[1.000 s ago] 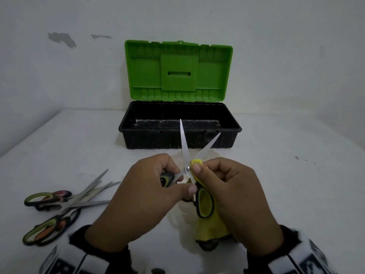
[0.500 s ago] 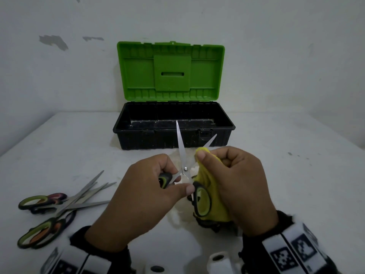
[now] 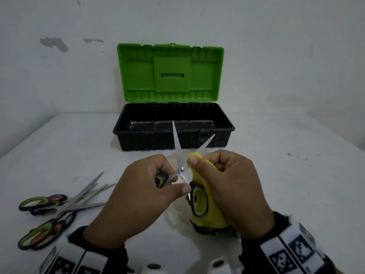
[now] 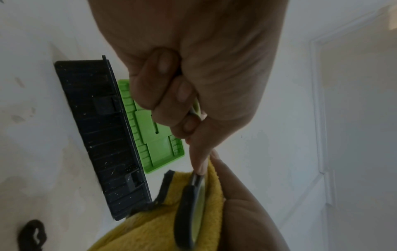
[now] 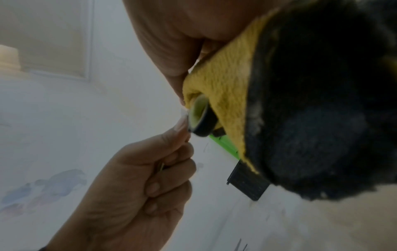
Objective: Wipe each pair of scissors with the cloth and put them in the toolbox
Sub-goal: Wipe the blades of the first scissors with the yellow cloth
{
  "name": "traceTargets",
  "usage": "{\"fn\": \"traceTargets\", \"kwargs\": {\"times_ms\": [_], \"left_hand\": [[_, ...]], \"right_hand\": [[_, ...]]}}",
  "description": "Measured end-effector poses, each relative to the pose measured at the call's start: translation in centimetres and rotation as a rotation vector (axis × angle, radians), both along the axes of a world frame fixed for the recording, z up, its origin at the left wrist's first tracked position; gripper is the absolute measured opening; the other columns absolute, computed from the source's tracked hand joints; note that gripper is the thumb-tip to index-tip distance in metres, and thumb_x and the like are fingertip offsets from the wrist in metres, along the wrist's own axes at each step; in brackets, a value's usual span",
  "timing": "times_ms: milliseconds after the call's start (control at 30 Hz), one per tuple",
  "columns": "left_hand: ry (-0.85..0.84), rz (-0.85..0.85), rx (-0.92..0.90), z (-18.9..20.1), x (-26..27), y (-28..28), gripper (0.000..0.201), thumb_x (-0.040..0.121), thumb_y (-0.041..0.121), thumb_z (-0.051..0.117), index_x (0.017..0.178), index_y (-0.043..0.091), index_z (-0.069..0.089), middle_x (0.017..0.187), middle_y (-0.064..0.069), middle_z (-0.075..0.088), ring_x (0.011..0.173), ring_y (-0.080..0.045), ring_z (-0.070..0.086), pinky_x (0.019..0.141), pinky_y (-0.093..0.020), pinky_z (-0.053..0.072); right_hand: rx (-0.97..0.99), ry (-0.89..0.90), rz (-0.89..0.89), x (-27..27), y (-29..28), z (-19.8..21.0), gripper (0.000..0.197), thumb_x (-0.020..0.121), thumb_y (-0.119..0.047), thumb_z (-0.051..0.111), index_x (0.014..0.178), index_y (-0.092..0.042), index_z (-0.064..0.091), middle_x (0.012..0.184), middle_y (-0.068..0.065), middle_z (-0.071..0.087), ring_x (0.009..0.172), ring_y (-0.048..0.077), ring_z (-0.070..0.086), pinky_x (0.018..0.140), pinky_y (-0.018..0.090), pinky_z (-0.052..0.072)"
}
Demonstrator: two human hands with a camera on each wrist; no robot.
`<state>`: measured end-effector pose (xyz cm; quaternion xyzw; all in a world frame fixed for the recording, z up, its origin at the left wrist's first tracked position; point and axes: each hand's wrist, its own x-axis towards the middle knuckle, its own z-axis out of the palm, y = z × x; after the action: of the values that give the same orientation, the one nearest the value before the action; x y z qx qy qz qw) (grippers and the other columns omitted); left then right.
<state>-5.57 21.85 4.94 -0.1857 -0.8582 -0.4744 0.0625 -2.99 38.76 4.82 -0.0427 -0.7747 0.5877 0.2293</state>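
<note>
I hold one pair of scissors point(image 3: 178, 155) with its blades spread apart and pointing away from me, in front of the toolbox. My left hand point(image 3: 142, 186) grips one green-and-black handle point(image 3: 161, 179). My right hand point(image 3: 223, 180) pinches the yellow cloth point(image 3: 209, 210) around the right blade near the pivot, and the other handle loop point(image 3: 199, 201) lies against the cloth. In the left wrist view the cloth point(image 4: 150, 225) hangs below that handle point(image 4: 189, 212). The toolbox point(image 3: 173, 139) stands open, black base with green lid point(image 3: 170, 73) upright.
Several more scissors point(image 3: 57, 206) with green and orange handles lie in a loose pile on the white table point(image 3: 286, 175) at my left. The wall stands right behind the toolbox.
The cloth in my right hand slid up the right blade away from the pivot and has come back down towards it. My left hand kept its grip on the handle.
</note>
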Motion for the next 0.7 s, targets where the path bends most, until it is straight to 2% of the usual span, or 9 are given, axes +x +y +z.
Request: {"fn": "traceTargets", "kwargs": {"times_ms": [133, 233, 300, 400, 467, 567, 600, 700], "left_hand": [[0.007, -0.005, 0.007, 0.1, -0.1, 0.0, 0.029, 0.064, 0.041, 0.083, 0.068, 0.025, 0.060, 0.060, 0.016, 0.060, 0.048, 0.000, 0.050, 0.047, -0.011, 0.040], [0.003, -0.004, -0.004, 0.1, -0.2, -0.2, 0.029, 0.064, 0.042, 0.083, 0.068, 0.025, 0.060, 0.062, 0.014, 0.062, 0.050, -0.001, 0.052, 0.049, -0.012, 0.042], [0.001, -0.013, -0.002, 0.2, -0.2, -0.4, 0.028, 0.064, 0.041, 0.084, 0.068, 0.024, 0.061, 0.063, 0.012, 0.063, 0.051, -0.002, 0.054, 0.050, -0.013, 0.044], [-0.009, -0.020, 0.003, 0.1, -0.3, -0.4, 0.028, 0.064, 0.040, 0.084, 0.069, 0.024, 0.062, 0.066, 0.011, 0.065, 0.051, -0.002, 0.054, 0.052, -0.013, 0.046], [-0.017, -0.025, 0.004, 0.1, -0.3, -0.5, 0.028, 0.064, 0.041, 0.084, 0.069, 0.024, 0.062, 0.064, 0.010, 0.064, 0.050, -0.002, 0.053, 0.051, -0.014, 0.045], [-0.015, -0.037, 0.002, 0.1, -0.2, -0.9, 0.028, 0.063, 0.040, 0.085, 0.066, 0.024, 0.061, 0.059, 0.007, 0.061, 0.047, -0.003, 0.050, 0.049, -0.014, 0.044], [-0.016, -0.038, 0.001, 0.1, -0.2, -0.9, 0.028, 0.063, 0.040, 0.084, 0.066, 0.024, 0.061, 0.059, 0.006, 0.061, 0.047, -0.003, 0.050, 0.049, -0.014, 0.044], [-0.019, -0.039, -0.003, 0.1, -0.3, -0.9, 0.028, 0.063, 0.042, 0.084, 0.068, 0.024, 0.062, 0.062, 0.007, 0.063, 0.049, -0.003, 0.052, 0.050, -0.014, 0.045]], "right_hand": [[-0.058, 0.014, -0.049, -0.6, 0.7, 0.0, 0.023, 0.080, -0.039, 0.077, 0.072, -0.018, 0.073, 0.063, -0.001, 0.072, 0.057, 0.009, 0.065, 0.055, 0.024, 0.054], [0.016, -0.006, 0.020, -0.2, 0.1, 0.2, 0.022, 0.081, -0.037, 0.077, 0.068, -0.021, 0.071, 0.060, -0.005, 0.070, 0.052, 0.003, 0.061, 0.052, 0.015, 0.049], [0.000, -0.003, 0.006, -0.3, 0.2, 0.3, 0.021, 0.080, -0.036, 0.079, 0.069, -0.020, 0.072, 0.060, -0.005, 0.071, 0.052, 0.002, 0.061, 0.052, 0.015, 0.049], [-0.080, 0.008, -0.044, -0.8, 0.9, 0.4, 0.025, 0.080, -0.038, 0.078, 0.070, -0.016, 0.073, 0.063, 0.002, 0.073, 0.055, 0.011, 0.065, 0.055, 0.024, 0.055], [-0.043, -0.005, -0.020, -0.7, 0.7, 0.2, 0.025, 0.081, -0.039, 0.077, 0.069, -0.017, 0.072, 0.064, 0.003, 0.072, 0.056, 0.015, 0.065, 0.055, 0.027, 0.055], [-0.010, -0.023, 0.027, -0.3, 0.3, 0.3, 0.024, 0.081, -0.037, 0.078, 0.066, -0.020, 0.071, 0.061, 0.001, 0.070, 0.052, 0.008, 0.059, 0.051, 0.021, 0.050], [-0.021, -0.026, 0.015, -0.4, 0.5, 0.3, 0.024, 0.080, -0.037, 0.079, 0.067, -0.019, 0.071, 0.061, 0.001, 0.071, 0.053, 0.009, 0.062, 0.053, 0.023, 0.053], [-0.098, -0.021, -0.036, -1.0, 1.3, 0.3, 0.027, 0.080, -0.038, 0.078, 0.070, -0.013, 0.073, 0.063, 0.008, 0.073, 0.062, 0.028, 0.072, 0.061, 0.041, 0.061]]}}
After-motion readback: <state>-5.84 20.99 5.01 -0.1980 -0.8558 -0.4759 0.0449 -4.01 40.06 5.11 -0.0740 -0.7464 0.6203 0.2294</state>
